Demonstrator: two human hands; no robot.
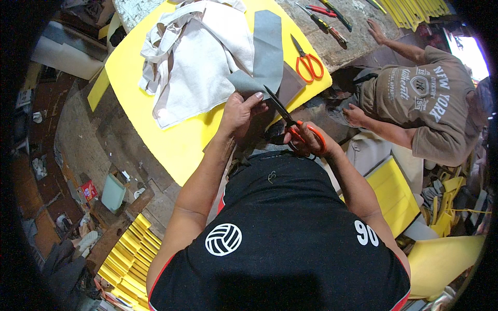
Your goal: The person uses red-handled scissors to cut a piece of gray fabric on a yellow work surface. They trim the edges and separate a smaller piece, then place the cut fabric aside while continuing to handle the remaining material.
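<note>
My left hand (239, 115) is closed on the edge of a small grey piece of sheet material (248, 83), its thumb lying toward the scissors. In my right hand (311, 140) is a pair of scissors (280, 108) with orange-red handles, fingers through the loops. Their dark blades point up and left, the tip beside the grey piece; whether they touch it I cannot tell. Just beyond lie a long grey strip (267, 44) and a heap of whitish cloth pieces (199, 72). A second pair of orange-handled scissors (310, 68) rests at the right.
A yellow sheet (129, 116) covers the near part of the worktable (340, 52). Several hand tools (328, 27) lie at the far right. Another person (423, 98) is close on my right, one hand on the table. Yellow folded strips (129, 262) are stacked lower left.
</note>
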